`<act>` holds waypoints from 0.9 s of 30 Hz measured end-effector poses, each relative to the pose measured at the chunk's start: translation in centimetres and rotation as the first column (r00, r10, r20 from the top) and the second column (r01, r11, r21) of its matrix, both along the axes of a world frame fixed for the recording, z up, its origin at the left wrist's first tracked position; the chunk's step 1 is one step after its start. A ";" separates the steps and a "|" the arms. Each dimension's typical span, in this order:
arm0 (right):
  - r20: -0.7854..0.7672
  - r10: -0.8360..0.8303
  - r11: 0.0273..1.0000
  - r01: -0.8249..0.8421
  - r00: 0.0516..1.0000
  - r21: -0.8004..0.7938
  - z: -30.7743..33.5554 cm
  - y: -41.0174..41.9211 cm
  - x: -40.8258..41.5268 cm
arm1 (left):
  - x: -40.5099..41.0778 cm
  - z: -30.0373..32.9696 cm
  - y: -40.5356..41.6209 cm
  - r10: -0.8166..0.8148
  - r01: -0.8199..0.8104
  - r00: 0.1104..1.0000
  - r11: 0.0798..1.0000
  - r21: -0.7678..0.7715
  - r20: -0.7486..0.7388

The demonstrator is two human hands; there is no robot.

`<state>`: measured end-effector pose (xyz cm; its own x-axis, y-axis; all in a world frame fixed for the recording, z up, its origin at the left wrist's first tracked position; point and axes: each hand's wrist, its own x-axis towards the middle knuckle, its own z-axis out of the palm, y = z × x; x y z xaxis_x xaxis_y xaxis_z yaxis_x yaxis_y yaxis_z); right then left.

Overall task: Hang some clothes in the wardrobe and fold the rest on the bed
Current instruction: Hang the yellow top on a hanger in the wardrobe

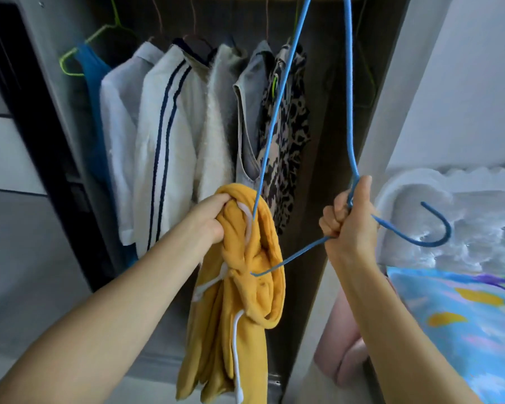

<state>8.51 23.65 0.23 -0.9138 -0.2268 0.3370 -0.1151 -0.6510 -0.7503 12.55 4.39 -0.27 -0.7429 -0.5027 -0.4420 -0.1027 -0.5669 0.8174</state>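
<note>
The left hand (213, 218) grips a bunched yellow garment (245, 287) at its top, in front of the open wardrobe (327, 170), where clothes hang in a row (187, 126). A blue wire hanger (349, 97) has one arm pushed into the yellow fabric. The right hand (349, 220) is fisted round the hanger's neck, hook pointing right towards the bed (464, 316).

The left hand (213, 217) grips a bunched yellow garment (245, 287) that hangs below it. Just right of it, the right hand (350, 217) clutches a blue wire hanger (274, 112) at its neck — both hanger arms enter the yellow cloth. Beyond the hands, hung clothes (187, 126) fill the wardrobe (373, 135).
</note>
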 end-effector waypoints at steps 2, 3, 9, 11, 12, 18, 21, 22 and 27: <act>-0.039 0.002 0.997 -0.006 0.999 -0.082 1.4 1.7 0.2 | 0.7 0.9 -0.5 -0.027 0.026 0.999 0.998 -0.050 -0.020; -0.060 0.004 0.992 -0.012 0.998 -0.130 2.4 2.8 0.0 | 1.2 1.3 -0.9 -0.018 0.015 0.999 0.998 -0.067 -0.032; -0.131 0.090 0.996 -0.091 0.987 0.000 1.5 1.9 0.8 | 1.8 3.5 -0.1 -0.051 0.045 0.998 0.990 -0.132 -0.046; -0.161 0.048 0.944 0.008 0.986 0.329 -2.5 0.5 1.5 | 1.5 4.9 -0.1 -0.062 0.047 0.995 0.984 -0.173 -0.082; -0.175 0.051 0.881 0.038 0.983 0.471 -4.3 0.4 1.6 | 1.5 5.6 -0.5 -0.057 0.036 0.993 0.983 -0.182 -0.107; -0.219 0.318 0.488 0.039 0.923 0.872 -3.8 4.0 1.9 | 2.6 5.5 -4.9 0.023 -0.050 0.996 0.942 -0.333 -0.084; -0.205 0.373 0.283 0.100 0.905 0.954 -2.1 4.0 2.0 | 3.2 3.5 -6.6 0.088 -0.096 0.995 0.939 -0.329 -0.040; -0.189 0.386 0.207 0.115 0.903 0.971 -1.7 3.9 2.1 | 3.3 2.6 -7.1 0.105 -0.105 0.994 0.942 -0.320 -0.019; -0.060 0.425 -0.099 0.112 0.903 0.989 -1.8 3.2 2.2 | 2.1 -0.5 -7.6 0.205 -0.156 0.978 0.850 -0.503 0.042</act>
